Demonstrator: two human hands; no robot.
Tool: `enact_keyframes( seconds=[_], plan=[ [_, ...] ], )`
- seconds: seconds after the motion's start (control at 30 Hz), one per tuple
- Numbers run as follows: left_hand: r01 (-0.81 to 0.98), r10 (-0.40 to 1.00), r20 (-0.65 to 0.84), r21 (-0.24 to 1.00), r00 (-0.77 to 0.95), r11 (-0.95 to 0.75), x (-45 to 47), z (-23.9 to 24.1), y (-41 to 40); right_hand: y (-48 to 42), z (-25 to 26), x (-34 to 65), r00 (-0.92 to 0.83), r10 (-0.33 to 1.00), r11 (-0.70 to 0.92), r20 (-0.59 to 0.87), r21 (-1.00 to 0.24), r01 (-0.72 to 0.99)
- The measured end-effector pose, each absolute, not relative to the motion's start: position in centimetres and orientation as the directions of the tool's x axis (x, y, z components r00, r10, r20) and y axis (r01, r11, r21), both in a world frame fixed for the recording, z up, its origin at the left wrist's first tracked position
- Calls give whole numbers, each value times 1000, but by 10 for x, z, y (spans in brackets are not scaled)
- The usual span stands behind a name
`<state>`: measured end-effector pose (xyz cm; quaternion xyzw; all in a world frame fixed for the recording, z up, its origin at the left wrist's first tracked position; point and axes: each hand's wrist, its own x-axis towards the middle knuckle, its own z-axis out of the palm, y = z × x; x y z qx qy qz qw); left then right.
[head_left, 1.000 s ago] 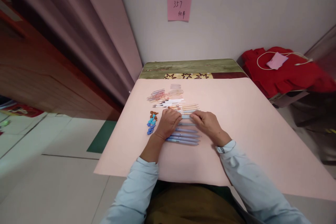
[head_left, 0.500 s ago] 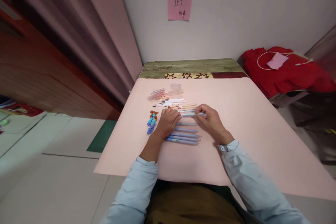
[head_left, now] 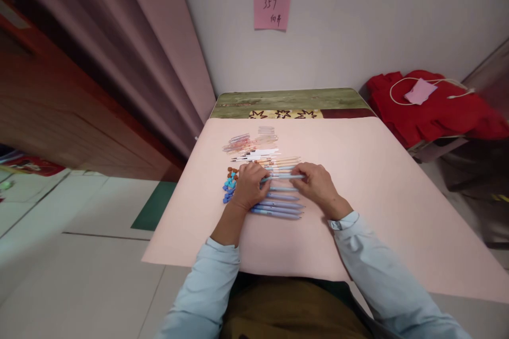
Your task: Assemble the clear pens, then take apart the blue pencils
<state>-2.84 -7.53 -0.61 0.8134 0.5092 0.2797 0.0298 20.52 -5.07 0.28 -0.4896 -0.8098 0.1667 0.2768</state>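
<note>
My left hand (head_left: 249,185) and my right hand (head_left: 317,186) both pinch one light blue pen (head_left: 283,177), held level just above a row of several blue pens (head_left: 278,206) on the pink table sheet (head_left: 358,190). Beyond the held pen lie several pale orange pens (head_left: 284,161) and thin white refills (head_left: 256,154). Small blue and brown caps (head_left: 229,185) sit just left of my left hand. Clear pen parts (head_left: 248,142) lie farther back.
A green patterned table end (head_left: 286,103) shows beyond the pink sheet, against a wall with a pink note (head_left: 272,1). A red cloth with a white cable (head_left: 429,103) lies at the right. A curtain (head_left: 131,53) hangs at the left.
The pen has come slightly nearer to me, from over the orange pens toward the blue row. My left fingers have closed on its left end, and both hands have shifted a little.
</note>
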Motion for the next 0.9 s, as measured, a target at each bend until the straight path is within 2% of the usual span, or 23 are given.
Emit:
enact_keyframes(
  seconds=[0.13,0.2,0.3,0.4,0.5,0.6,0.73,0.9],
  plan=[
    [815,855,420,350,304,-461,-29,-2,-77,-50,-2,204,-371,862,501,344,-470,727],
    [819,861,440,375,255,-435,-29,-1,-77,-51,-1,203,-361,860,503,360,-483,717],
    [816,865,461,410,200,-407,-29,-1,-76,-53,4,204,-441,850,524,288,-540,659],
    [795,859,463,427,217,-431,-29,-2,-76,-54,6,204,-551,808,565,207,-534,629],
    [778,855,453,432,251,-457,-29,-1,-76,-54,6,204,-595,768,624,236,-481,615],
    [755,851,425,435,309,-491,-30,0,-76,-55,8,205,-565,774,628,287,-464,625],
    [725,840,400,444,366,-527,-31,-2,-75,-58,9,203,-445,847,530,289,-511,677],
    [712,814,437,422,383,-561,-29,-8,-73,-63,8,196,-446,858,498,255,-624,603]
  ],
)
